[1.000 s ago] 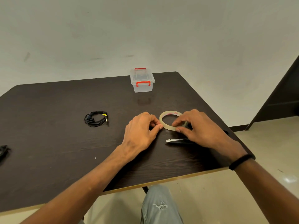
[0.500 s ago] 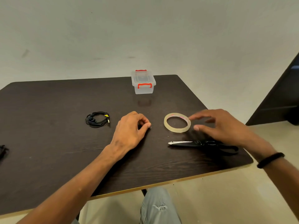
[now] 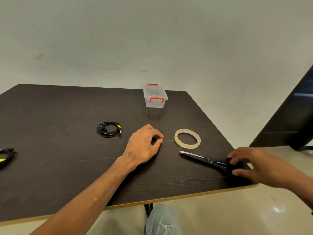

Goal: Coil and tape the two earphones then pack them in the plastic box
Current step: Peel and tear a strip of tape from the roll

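A coiled black earphone point(image 3: 109, 131) lies on the dark table point(image 3: 59, 167), left of centre. The second earphone point(image 3: 6, 156), black with a yellow mark, is cut off by the left edge. The clear plastic box point(image 3: 155, 97) with red latches stands lidded at the far edge. My left hand point(image 3: 144, 146) rests mid-table with thumb and forefinger pinched; a tiny pale glint shows at the fingertips, and I cannot tell what it is. To its right the tape roll point(image 3: 187, 138) lies flat. My right hand point(image 3: 249, 165) grips the handles of the black scissors point(image 3: 203, 158) near the table's right corner.
The table's front edge point(image 3: 169, 199) runs just below my forearms, with my knee point(image 3: 162, 219) under it. A dark piece of furniture point(image 3: 291, 119) stands on the floor to the right. A plain wall is behind the table.
Both hands have left the tape roll. My left hand drew back to the left with fingers pinched. My right hand swung right and down onto the scissors' handles.
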Tool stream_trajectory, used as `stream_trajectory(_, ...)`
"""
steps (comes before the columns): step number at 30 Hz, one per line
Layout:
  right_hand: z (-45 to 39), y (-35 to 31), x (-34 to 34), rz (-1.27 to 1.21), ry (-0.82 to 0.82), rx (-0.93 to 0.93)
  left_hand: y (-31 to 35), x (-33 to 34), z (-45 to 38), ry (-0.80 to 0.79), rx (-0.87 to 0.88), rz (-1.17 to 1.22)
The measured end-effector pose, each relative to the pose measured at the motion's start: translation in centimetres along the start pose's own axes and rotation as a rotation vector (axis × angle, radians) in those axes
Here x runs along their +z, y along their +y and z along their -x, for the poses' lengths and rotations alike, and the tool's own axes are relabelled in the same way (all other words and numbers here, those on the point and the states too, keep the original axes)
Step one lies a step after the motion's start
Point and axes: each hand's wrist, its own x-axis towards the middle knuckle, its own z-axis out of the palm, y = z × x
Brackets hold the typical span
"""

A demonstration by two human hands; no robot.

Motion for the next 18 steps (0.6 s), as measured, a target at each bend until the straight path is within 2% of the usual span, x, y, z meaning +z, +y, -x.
stream_trajectory(5, 0.2, -1.9, 0.4, 0.171, -0.003, 0.011, 0.1, 0.0, 0.2, 0.002, 0.026, -0.008)
stream_trajectory(12, 0.6, -5.7, -3.2, 0.221, 0.208, 0.006, 0.1, 0.0, 0.1, 0.015, 0.036, 0.000)
stream_trajectory(14, 0.3, -7.5, -4.7, 0.232, 0.201, 0.003, 0.1, 0.0, 0.2, 0.019, 0.038, 0.003)
stream_trajectory(18, -1.3, -9.9, -6.7, 0.416, 0.115, 0.038, 0.3, 0.0, 0.3, 0.024, 0.044, 0.009)
